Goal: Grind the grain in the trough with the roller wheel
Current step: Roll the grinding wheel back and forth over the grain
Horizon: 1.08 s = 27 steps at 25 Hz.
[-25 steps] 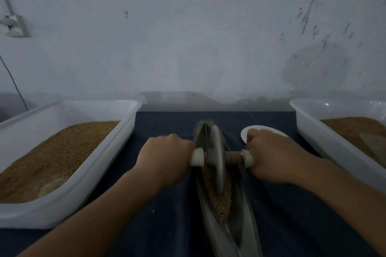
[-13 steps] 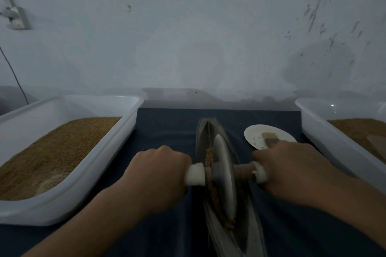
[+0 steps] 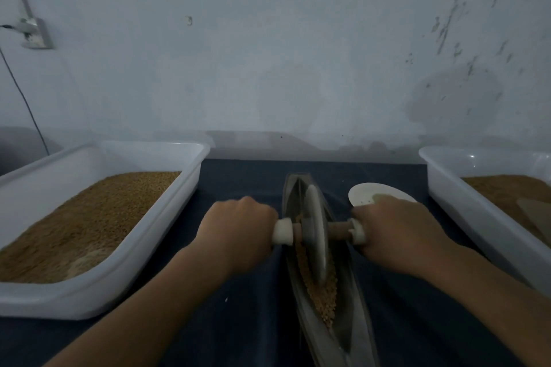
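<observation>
A narrow grey metal trough runs away from me down the middle of the dark blue cloth. Tan grain lies along its groove. A grey roller wheel stands upright in the trough, about midway along it, on a wooden axle with white end caps. My left hand grips the left end of the axle. My right hand grips the right end. Both fists hide the handles themselves.
A white tub full of tan grain stands at the left. Another white tub with grain stands at the right edge. A small white plate lies behind my right hand. A pale wall closes the back.
The wheel rolled toward me along the trough half a second ago and has now rolled back away, with both hands still holding the axle.
</observation>
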{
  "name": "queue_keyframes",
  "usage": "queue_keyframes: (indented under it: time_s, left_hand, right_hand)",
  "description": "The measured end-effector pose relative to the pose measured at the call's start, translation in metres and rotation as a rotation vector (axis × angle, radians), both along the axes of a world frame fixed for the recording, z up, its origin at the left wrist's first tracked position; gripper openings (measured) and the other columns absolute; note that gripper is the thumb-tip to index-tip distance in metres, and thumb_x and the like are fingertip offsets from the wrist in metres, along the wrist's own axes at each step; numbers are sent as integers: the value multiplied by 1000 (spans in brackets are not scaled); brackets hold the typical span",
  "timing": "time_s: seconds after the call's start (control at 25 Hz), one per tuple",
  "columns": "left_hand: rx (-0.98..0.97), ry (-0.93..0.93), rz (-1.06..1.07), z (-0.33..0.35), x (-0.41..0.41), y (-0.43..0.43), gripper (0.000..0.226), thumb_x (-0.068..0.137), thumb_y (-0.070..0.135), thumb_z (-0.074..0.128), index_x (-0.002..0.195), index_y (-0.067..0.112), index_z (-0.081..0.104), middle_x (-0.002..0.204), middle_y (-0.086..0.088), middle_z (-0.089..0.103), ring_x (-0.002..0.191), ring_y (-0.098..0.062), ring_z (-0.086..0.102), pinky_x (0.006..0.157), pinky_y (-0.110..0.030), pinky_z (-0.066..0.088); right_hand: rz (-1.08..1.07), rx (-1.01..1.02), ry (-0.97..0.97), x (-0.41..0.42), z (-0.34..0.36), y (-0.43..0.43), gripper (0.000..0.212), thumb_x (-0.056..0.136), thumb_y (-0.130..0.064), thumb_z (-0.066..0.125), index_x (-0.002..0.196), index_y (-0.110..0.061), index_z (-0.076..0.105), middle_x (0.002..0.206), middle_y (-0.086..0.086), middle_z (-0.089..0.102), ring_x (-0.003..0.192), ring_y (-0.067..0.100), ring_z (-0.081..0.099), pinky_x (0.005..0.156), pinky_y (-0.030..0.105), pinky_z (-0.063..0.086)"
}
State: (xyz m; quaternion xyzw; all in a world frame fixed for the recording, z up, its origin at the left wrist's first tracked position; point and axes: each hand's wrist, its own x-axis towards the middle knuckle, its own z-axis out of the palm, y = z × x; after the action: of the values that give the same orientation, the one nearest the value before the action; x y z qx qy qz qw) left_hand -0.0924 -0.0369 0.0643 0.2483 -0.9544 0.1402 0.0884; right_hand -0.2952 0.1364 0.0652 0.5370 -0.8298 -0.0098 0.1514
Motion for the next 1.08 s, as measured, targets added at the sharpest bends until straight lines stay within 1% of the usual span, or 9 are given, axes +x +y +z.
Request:
queue_keyframes:
  time_s: [0.12,0.2,0.28,0.44,0.64,0.76,0.84,0.92,1.08]
  left_hand:
    - [-46,18,-25,-10,16,9,20,84,49,62,84,38,45,66,12,35,54,-7,36,51,-27,27]
    - [-46,27,8,-10,12,4,23,85,49,62,83,38,41,65,12,31,52,-6,31,50,-27,25]
    - [-16,53,48,-8,-2,-7,15,86,47,61,88,36,52,68,12,35,57,-10,40,55,-30,33]
    - [30,63,97,0,-26,-27,15,88,44,61,98,33,61,80,8,52,71,-16,55,62,-34,42]
    - [-28,43,21,-8,1,-5,15,86,47,61,86,36,52,67,12,38,56,-9,40,55,-30,34]
    - [-45,53,-4,-14,13,1,22,83,50,63,79,39,44,65,13,37,52,-3,32,50,-27,26]
    - [-15,61,20,-14,6,-4,21,83,49,63,79,39,45,66,13,37,53,-4,33,52,-28,29]
    - [-22,86,55,-10,-9,-14,12,85,46,60,86,36,54,68,12,36,56,-10,38,55,-31,33]
    - [-8,97,110,-1,-29,-28,15,87,44,60,94,31,60,70,9,36,65,-17,46,59,-34,36]
  right_hand:
    - [5,17,12,8,-7,23,18,83,-55,56,81,-43,43,76,-13,50,65,4,46,50,26,33]
    - [-11,2,42,7,-3,15,18,83,-52,57,79,-40,45,75,-12,48,64,6,45,49,27,29]
    - [-28,0,40,4,5,-8,22,85,-45,61,75,-35,44,77,-10,50,66,9,49,50,27,29]
    - [-32,-25,56,-7,15,-42,16,86,-42,65,84,-35,51,83,-7,58,73,17,59,59,30,43]
    - [23,-60,83,1,-4,-1,31,85,-47,63,72,-35,37,74,-9,51,65,10,49,49,27,33]
    - [64,-122,160,6,-11,16,33,79,-48,67,72,-40,36,61,-12,42,53,4,36,45,23,17]
    - [41,-111,164,5,-9,7,35,80,-46,66,69,-37,34,64,-10,46,55,9,43,45,25,22]
    - [23,-117,117,-1,-3,-16,32,84,-41,64,72,-34,35,72,-9,51,62,13,50,49,27,30]
    - [-15,-121,76,-11,8,-45,25,87,-41,65,81,-35,41,75,-8,48,67,18,50,55,30,34]
